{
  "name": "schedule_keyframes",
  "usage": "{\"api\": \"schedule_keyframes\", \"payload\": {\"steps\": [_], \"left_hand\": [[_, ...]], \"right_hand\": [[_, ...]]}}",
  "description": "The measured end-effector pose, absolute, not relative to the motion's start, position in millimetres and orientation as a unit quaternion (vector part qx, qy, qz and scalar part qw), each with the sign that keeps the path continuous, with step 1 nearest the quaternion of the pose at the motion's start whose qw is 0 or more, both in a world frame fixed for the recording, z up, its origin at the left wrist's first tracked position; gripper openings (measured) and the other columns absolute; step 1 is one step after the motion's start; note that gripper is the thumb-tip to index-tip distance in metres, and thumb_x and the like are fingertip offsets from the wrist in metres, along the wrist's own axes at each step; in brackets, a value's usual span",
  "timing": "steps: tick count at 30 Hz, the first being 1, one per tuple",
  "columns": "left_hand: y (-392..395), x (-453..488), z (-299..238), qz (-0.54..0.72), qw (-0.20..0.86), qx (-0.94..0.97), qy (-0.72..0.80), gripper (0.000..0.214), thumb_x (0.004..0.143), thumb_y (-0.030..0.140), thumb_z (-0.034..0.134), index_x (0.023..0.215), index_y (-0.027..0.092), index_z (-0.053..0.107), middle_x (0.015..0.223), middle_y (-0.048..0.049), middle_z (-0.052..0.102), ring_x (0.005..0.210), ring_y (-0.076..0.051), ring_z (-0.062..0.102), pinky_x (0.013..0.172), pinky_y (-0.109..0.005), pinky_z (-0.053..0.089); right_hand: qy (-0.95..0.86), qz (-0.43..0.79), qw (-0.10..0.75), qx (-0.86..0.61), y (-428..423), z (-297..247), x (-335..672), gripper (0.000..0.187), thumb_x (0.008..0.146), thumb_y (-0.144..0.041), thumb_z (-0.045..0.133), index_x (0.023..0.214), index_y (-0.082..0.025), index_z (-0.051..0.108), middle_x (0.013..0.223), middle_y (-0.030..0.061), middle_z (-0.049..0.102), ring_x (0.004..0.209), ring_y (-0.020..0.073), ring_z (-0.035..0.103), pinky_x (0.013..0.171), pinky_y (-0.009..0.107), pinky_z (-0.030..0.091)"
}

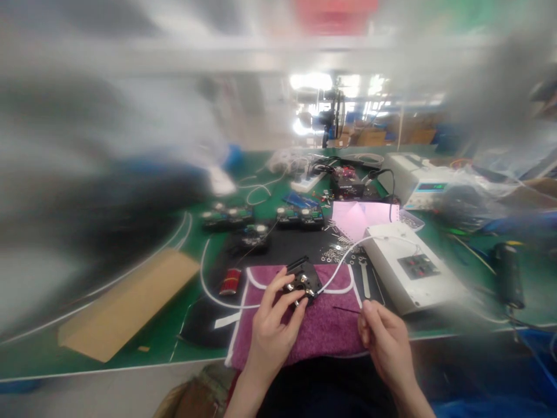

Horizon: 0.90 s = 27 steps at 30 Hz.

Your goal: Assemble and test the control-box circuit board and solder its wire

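Note:
My left hand (276, 316) grips a black housing (302, 276) with shiny metal terminals on its upper face, fingers curled over its left and near edges. A white cable (343, 259) meets the housing at its right side. The housing is over a purple towel (319, 331) with white trim. To the right, my right hand (385, 339) is closed round the end of a thin black rod (347, 309), perhaps a hex key. Its tip points left toward the housing, apart from it. The fingers hide the rod's other end.
A wrench (364, 278) and loose washers (337, 253) lie beyond the towel. At right are a white metal box (404, 264) and a bench power supply (420, 180). Cardboard (130, 302) and a red wire spool (230, 281) lie left. Several black modules (300, 216) stand behind.

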<state>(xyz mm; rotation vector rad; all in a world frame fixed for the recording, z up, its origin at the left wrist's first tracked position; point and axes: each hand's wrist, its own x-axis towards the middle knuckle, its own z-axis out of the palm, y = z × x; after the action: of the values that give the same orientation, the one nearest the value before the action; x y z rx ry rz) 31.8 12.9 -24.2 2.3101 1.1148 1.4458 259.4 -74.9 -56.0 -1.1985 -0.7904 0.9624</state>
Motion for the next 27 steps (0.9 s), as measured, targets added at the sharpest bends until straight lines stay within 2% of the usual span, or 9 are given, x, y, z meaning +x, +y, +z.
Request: {"api": "schedule_keyframes", "payload": {"steps": [6,17,27], "left_hand": [[8,34,-19,0.477,0.123,0.777,0.393,0.023,0.096,0.01,0.075,0.115,0.023,0.076,0.142,-0.0092,0.066,0.15,-0.035,0.057,0.123,-0.061,0.056],[0,29,-17,0.445,0.156,0.776,0.419,0.035,0.088,0.0,0.079,0.116,0.02,0.077,0.134,-0.0113,0.066,0.143,-0.033,0.062,0.12,-0.056,0.058],[1,34,-1,0.428,0.142,0.783,0.429,0.027,0.087,0.004,0.078,0.11,0.017,0.076,0.125,-0.0112,0.066,0.14,-0.031,0.063,0.12,-0.054,0.059]], "right_hand": [[-0.34,0.448,0.616,-0.552,-86,-54,266,0.045,0.106,-0.047,0.065,0.071,-0.021,0.059,0.059,-0.0026,0.053,0.056,0.0112,0.048,0.055,0.025,0.036],[-0.39,0.466,0.515,-0.605,-92,-23,276,0.047,0.106,-0.046,0.062,0.068,-0.02,0.063,0.058,0.0017,0.058,0.057,0.0147,0.055,0.057,0.027,0.042],[-0.393,0.464,0.438,-0.662,-87,7,276,0.045,0.101,-0.047,0.067,0.065,-0.02,0.067,0.064,0.0037,0.063,0.062,0.0168,0.058,0.059,0.026,0.046]]}}
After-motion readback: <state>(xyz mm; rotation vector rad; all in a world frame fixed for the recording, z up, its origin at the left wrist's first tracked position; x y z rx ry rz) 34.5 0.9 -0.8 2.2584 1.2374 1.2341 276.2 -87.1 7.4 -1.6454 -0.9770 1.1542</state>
